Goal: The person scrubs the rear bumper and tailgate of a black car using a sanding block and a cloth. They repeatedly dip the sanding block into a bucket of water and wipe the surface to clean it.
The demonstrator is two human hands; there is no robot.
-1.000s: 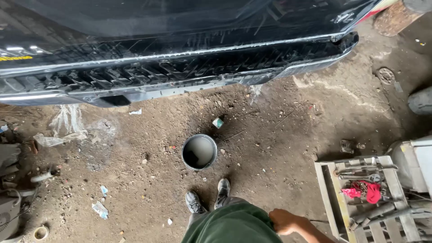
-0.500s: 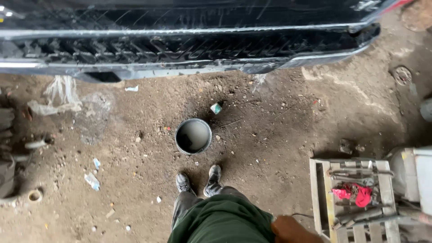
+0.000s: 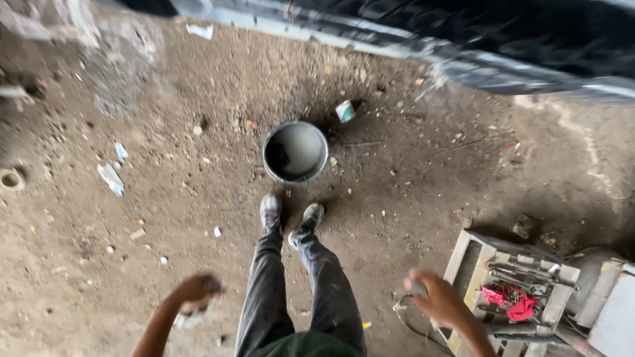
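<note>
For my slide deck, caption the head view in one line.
Person stands on dirt floor behind a bucket, left hand and right hand out.

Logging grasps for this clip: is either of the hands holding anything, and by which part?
Left hand is closed, blurred, with something pale below it; cannot tell if held. Right hand looks empty, fingers spread.

Both hands are smeared by motion: the left hand (image 3: 196, 291) looks curled, but whether it grips the pale thing (image 3: 190, 319) just under it cannot be told. The right hand (image 3: 436, 299) shows spread, blurred fingers. The dark vehicle (image 3: 503, 39) is cut off by the top edge, the slatted rack (image 3: 473, 264) by the bottom right corner
</note>
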